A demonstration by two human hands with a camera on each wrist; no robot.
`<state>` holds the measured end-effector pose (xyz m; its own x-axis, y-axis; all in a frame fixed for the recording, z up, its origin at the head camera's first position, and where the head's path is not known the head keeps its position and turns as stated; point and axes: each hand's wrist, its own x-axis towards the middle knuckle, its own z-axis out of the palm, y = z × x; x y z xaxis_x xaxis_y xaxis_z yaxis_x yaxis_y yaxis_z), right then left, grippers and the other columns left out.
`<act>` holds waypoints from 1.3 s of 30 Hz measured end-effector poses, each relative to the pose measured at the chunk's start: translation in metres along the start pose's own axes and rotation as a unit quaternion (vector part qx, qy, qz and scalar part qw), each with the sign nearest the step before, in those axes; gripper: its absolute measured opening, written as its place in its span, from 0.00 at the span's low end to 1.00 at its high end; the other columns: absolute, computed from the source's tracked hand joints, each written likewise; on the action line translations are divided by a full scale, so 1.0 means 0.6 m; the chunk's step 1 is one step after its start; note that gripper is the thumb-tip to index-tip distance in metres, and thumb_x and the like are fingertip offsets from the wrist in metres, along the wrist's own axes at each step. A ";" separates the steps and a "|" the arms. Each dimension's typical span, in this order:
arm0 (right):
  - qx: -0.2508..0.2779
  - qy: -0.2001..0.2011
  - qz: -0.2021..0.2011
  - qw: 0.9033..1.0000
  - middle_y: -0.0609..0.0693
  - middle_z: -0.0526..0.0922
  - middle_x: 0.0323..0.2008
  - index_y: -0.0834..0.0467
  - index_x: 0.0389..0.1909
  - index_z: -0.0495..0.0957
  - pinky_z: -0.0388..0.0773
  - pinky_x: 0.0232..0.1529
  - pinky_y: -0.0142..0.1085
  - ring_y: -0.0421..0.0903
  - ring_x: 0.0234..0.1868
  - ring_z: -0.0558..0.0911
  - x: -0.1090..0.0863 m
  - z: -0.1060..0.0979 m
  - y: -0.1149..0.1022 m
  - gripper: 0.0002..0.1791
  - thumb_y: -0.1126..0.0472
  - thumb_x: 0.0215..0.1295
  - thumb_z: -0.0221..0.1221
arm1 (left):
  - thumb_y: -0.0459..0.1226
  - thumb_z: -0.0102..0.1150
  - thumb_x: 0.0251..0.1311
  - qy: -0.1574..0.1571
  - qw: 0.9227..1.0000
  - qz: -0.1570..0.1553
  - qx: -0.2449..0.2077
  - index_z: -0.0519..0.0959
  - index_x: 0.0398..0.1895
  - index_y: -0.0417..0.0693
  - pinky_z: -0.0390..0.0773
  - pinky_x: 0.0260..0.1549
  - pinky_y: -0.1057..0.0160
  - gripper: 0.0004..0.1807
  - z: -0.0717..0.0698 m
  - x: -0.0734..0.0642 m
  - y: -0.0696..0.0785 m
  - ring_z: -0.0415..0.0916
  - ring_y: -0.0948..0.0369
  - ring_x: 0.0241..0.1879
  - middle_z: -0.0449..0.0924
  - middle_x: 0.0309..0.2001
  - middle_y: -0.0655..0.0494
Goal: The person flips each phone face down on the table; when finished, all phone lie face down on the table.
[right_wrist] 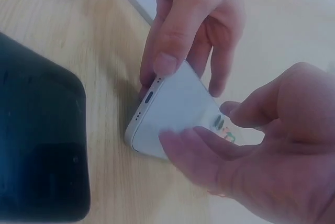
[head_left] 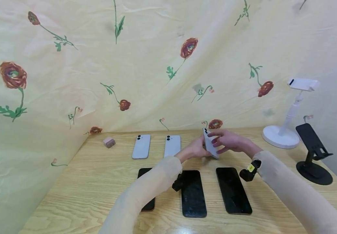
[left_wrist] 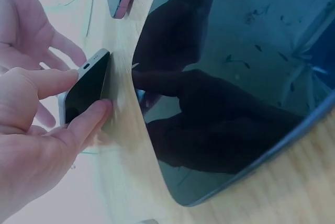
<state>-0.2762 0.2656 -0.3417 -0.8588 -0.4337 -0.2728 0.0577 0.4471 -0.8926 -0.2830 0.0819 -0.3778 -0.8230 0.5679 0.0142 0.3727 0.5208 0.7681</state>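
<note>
A white phone [head_left: 210, 144] stands tilted at the back of the table, its pale back toward the right and its dark screen [left_wrist: 89, 90] showing in the left wrist view. My left hand [head_left: 197, 148] grips it by the edges, thumb on one side and fingers on the other. Spread fingers of my right hand [head_left: 229, 140] reach over the phone's back from the right. In the right wrist view, the right hand [right_wrist: 277, 135] has its fingertips close over the pale back, near the camera end.
Left of it lie two white phones [head_left: 141, 147] [head_left: 172, 145] face down. In front are three black phones [head_left: 148, 204] [head_left: 194, 194] [head_left: 234, 190], the left one partly behind my sleeve. A white stand [head_left: 280, 136] and black stand [head_left: 314, 170] are at right, a pinkish block [head_left: 109, 142] at left.
</note>
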 end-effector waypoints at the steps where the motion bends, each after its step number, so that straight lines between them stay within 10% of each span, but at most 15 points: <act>1: -0.010 0.004 0.003 1.000 0.76 0.57 0.66 0.73 0.73 0.53 0.75 0.52 0.59 0.69 0.64 0.63 0.001 -0.001 0.002 0.31 0.74 0.70 0.44 | 0.28 0.71 0.53 0.000 1.000 -0.006 -0.004 0.66 0.67 0.39 0.68 0.54 0.70 0.37 0.001 0.001 -0.002 0.75 0.58 0.56 0.80 0.58 0.45; 9: -0.061 0.028 0.038 0.997 0.80 0.49 0.70 0.74 0.72 0.54 0.71 0.56 0.61 0.73 0.70 0.54 -0.004 -0.004 0.013 0.30 0.73 0.68 0.41 | 0.28 0.73 0.52 0.005 0.998 -0.051 -0.032 0.73 0.61 0.41 0.71 0.47 0.69 0.31 0.003 0.005 -0.006 0.76 0.60 0.49 0.83 0.53 0.48; 19: -0.038 0.025 0.045 0.998 0.79 0.50 0.69 0.76 0.72 0.51 0.76 0.52 0.56 0.66 0.64 0.64 -0.002 -0.003 0.024 0.33 0.74 0.67 0.43 | 0.37 0.76 0.53 0.016 0.994 -0.085 0.061 0.72 0.67 0.40 0.72 0.49 0.68 0.37 0.003 0.002 0.001 0.75 0.60 0.50 0.79 0.56 0.49; 39: -0.032 0.022 0.036 0.999 0.80 0.51 0.68 0.78 0.71 0.51 0.78 0.50 0.54 0.67 0.62 0.65 -0.002 -0.002 0.035 0.33 0.74 0.65 0.44 | 0.40 0.72 0.58 -0.032 0.978 -0.038 0.201 0.68 0.71 0.37 0.64 0.62 0.69 0.39 0.020 0.012 0.003 0.65 0.55 0.68 0.65 0.72 0.45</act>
<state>-0.2747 0.2763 -0.3599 -0.8757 -0.3639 -0.3174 0.0888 0.5247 -0.8466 -0.2833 0.0948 -0.3839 -0.8312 0.5495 -0.0838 0.4603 0.7650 0.4504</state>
